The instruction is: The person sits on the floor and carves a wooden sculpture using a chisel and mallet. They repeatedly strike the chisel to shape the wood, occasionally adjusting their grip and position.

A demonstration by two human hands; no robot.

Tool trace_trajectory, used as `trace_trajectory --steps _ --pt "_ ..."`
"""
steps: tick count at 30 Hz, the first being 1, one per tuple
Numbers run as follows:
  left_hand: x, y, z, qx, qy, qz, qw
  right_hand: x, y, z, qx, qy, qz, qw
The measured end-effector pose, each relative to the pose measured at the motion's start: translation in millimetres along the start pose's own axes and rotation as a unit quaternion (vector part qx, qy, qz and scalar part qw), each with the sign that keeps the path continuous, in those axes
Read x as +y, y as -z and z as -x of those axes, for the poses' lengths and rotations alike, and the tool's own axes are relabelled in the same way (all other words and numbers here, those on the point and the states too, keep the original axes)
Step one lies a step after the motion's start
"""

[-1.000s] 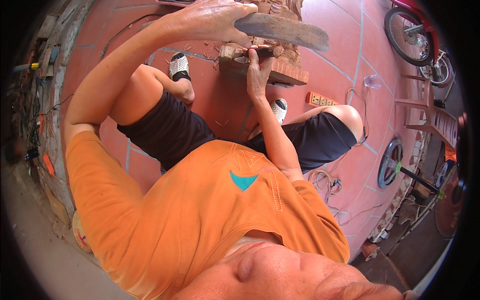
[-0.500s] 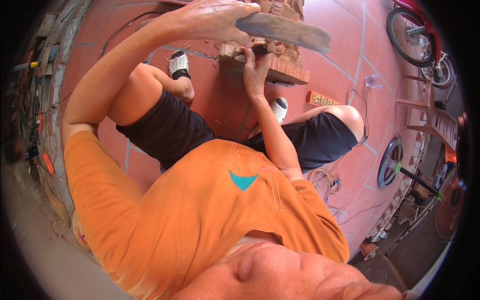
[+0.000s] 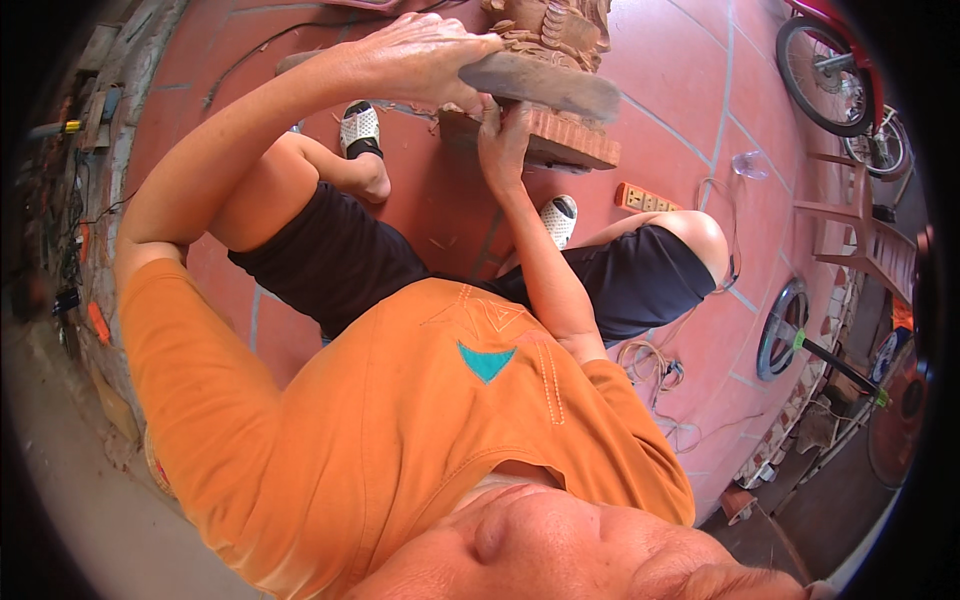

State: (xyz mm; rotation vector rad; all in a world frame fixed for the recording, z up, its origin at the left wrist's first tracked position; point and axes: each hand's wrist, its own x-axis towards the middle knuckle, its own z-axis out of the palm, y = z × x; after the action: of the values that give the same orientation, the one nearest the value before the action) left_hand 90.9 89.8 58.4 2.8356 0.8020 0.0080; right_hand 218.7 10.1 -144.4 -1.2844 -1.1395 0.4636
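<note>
A carved wooden figure stands on its blocky wooden base in front of my knees. My left hand is closed around the middle of a long, flat wooden bat, which lies across the lower part of the carving in this view. Just under the bat, my right hand is at the near side of the base, its fingers bent and pointing up. Whatever those fingers grip is mostly hidden behind the bat, so I cannot make it out.
An orange power strip lies on the red tiled floor near my right knee, with coiled cable closer in. To the right are a clear cup, a plastic chair, a bicycle wheel and a round rim. Clutter lines the left wall.
The bat has shifted left and slightly downward with my left hand. It now covers the dark piece that showed at my right fingertips. My right hand has barely moved.
</note>
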Motion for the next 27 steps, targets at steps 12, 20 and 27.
trace_trajectory --steps 12,20,27 --pt "0.7 0.2 -4.1 -0.055 -0.004 0.003 0.998 -2.7 5.9 -0.4 -0.039 -0.056 -0.072 0.995" --pt "2.1 35.3 -9.6 -0.103 0.051 0.050 0.992 3.4 15.0 -10.0 0.052 -0.240 -0.286 0.926" --pt "-2.7 45.5 -2.6 -0.051 0.026 0.051 0.997 4.6 18.8 -12.7 0.076 -0.224 -0.297 0.925"
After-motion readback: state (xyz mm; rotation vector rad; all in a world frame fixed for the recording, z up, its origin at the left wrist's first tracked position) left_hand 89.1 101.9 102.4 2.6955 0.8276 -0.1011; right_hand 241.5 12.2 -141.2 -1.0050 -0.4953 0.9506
